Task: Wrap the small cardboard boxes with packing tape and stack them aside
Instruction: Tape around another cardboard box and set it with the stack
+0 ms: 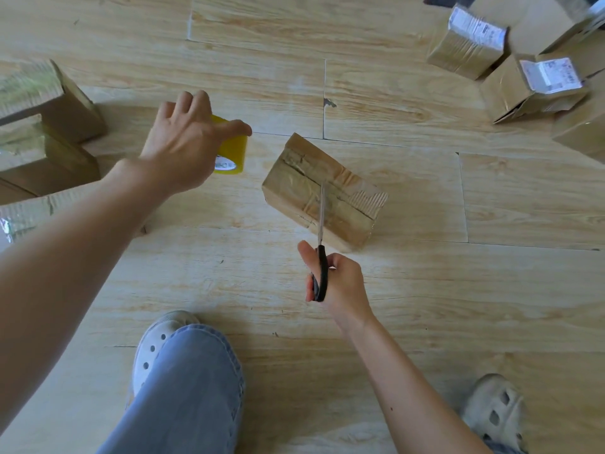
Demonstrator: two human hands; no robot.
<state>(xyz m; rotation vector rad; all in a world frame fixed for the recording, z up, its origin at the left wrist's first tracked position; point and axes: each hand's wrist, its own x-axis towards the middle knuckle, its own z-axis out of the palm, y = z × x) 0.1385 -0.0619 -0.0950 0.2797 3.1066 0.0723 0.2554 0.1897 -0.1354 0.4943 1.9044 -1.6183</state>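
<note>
Nearest, the right hand [340,283] grips black-handled scissors [322,247], blades closed and pointing up over the near end of the taped cardboard box [301,188], which lies askew on the wooden floor [425,290]. Left of that box, the left hand [183,145] clasps a yellowish roll of tape [231,151] from above. Farther left of the box wrapped boxes [49,103] are stacked; far right of it sit labelled boxes [468,50].

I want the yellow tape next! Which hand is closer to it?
Left. The left hand is right over the tape roll, thumb across its top. The right hand is off to its right, nearer the person, holding scissors by the box.
</note>
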